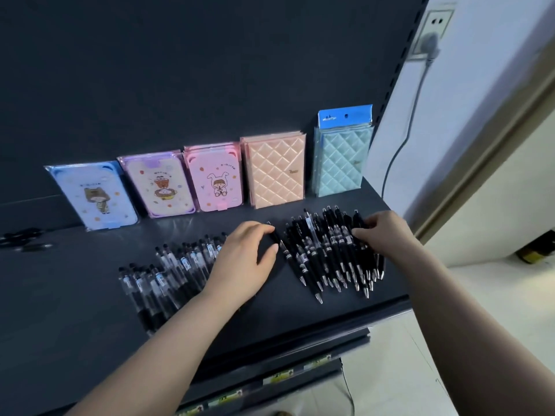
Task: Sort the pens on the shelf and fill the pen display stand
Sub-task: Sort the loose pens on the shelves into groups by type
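Two heaps lie before the peach notebook [274, 169]: black pens [333, 250] straight in front of it, clear pens [168, 274] off to its left. My left hand [246, 259], loosely spread, touches a stray pen [274, 235]. My right hand [383, 232] curls into the black pens, and I cannot tell whether it grips any. One careless sweep could roll pens off the shelf [75, 295] or mix the heaps again.

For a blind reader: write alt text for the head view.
Two hands sort pens on a dark shelf: the left hand rests beside a pile of clear pens, the right hand grips part of a pile of black pens. Five notebook stacks lean against the back panel.
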`<state>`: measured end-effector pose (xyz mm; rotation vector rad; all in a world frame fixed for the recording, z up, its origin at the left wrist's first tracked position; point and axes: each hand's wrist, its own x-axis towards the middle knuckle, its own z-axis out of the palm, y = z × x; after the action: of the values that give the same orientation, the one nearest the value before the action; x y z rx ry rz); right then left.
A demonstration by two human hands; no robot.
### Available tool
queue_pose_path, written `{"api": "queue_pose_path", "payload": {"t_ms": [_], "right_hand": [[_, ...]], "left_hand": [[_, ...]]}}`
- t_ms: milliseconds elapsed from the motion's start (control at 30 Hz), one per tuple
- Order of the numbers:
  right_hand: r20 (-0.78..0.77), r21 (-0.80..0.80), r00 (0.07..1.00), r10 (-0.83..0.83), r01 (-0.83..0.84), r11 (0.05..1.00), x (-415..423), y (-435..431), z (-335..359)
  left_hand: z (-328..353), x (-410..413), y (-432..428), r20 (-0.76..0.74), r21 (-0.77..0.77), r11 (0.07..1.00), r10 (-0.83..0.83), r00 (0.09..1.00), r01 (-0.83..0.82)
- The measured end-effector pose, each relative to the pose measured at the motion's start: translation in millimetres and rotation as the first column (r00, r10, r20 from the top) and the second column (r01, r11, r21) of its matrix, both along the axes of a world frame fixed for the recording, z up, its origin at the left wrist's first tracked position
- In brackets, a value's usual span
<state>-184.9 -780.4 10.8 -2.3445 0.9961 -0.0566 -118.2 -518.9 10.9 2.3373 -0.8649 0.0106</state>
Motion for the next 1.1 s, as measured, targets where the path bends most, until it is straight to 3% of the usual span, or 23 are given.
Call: {"api": "queue_pose_path", "payload": {"t_ms": [167, 367, 567, 800, 1100], "right_hand": [[0.084, -0.224, 0.996, 0.012, 0.007, 0.975, -10.5, 11.2, -6.4], [-0.003, -0.11, 0.998, 0.068, -0.068, 0.992, -19.9, 21.1, -25.7], [0.067, -0.304, 0.985, 0.157, -0.13, 0.944, -5.6, 66.1, 1.7], [0.155, -0.398, 0.863, 0.481, -0.391, 0.83, 56.1, 210.8, 30.0], [0.104, -0.363, 0.731, 0.675, -0.604, 0.71, 146.0, 424.7, 13.7]], "left_hand": [[-0.8, 0.9, 0.7, 0.029, 0.04, 0.999, 0.004, 1.0, -0.005], [0.2, 5.8, 13.2, 0.043, 0.052, 0.998, 0.02, 0.999, -0.023], [11.0, 19.5, 48.9, 0.104, 0.062, 0.996, 0.063, 0.993, -0.07], [27.0, 61.4, 161.8, 0.268, 0.104, 0.973, 0.173, 0.948, -0.207], [2.4, 121.9, 372.7, 0.236, 0.152, 0.906, 0.355, 0.905, -0.395]]}}
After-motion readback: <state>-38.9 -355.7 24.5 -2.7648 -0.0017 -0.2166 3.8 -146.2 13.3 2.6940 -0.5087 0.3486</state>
